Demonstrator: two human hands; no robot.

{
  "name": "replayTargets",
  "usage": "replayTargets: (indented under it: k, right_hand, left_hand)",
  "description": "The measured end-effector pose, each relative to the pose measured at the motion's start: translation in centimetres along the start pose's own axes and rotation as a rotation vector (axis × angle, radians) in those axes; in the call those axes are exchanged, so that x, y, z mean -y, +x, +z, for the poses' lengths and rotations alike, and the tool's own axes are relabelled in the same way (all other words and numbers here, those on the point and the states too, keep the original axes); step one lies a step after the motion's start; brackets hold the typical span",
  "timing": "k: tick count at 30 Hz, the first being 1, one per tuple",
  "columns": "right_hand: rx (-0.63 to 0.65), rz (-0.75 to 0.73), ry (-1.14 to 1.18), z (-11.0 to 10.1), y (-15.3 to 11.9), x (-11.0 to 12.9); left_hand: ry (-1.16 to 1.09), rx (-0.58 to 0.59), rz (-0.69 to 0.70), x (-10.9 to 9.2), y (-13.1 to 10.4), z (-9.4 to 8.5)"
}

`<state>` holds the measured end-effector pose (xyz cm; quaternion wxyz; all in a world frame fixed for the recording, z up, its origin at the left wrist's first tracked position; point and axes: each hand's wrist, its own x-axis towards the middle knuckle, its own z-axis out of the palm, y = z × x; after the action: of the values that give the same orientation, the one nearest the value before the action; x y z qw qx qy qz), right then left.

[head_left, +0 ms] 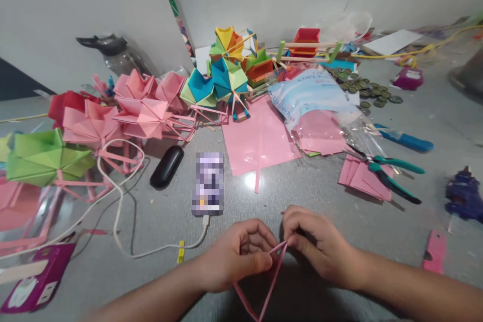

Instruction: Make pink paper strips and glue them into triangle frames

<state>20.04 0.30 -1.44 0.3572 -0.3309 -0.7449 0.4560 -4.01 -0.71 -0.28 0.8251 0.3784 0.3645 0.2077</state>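
Between my hands is a narrow pink paper strip (274, 282), bent into a triangle whose lower corner runs to the bottom edge of the view. My left hand (241, 254) pinches one side of it between thumb and fingers. At the upper corner, the thumb and fingertips of my right hand (320, 246) are closed on the strip. Ahead of my hands lies a large pink paper sheet (245, 141), with a loose pink strip (257, 181) across its front edge. Small pink paper pieces (364, 181) lie beyond my right hand, with green-handled pliers (392, 168) resting on them.
Folded pink paper shapes (143, 115) and a green one (51, 158) crowd the left. A phone (208, 181) with a white cable (118, 211) sits near a black case (166, 167). A glue gun (465, 193) and pink cutter (434, 251) lie right; coins (366, 90) lie behind.
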Motion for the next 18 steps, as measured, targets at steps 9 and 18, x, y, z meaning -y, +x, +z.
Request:
replayTargets:
  k: [9,18]
  right_hand:
    - [-0.280,-0.021,-0.027,-1.7,1.1,0.7]
    - [-0.441,-0.065,-0.072,-2.1,1.1,0.6]
  left_hand:
    - [-0.130,0.032,0.043,-0.5,0.3,-1.3]
    - [-0.324,0.024,0.323,0.2,0.7,-1.4]
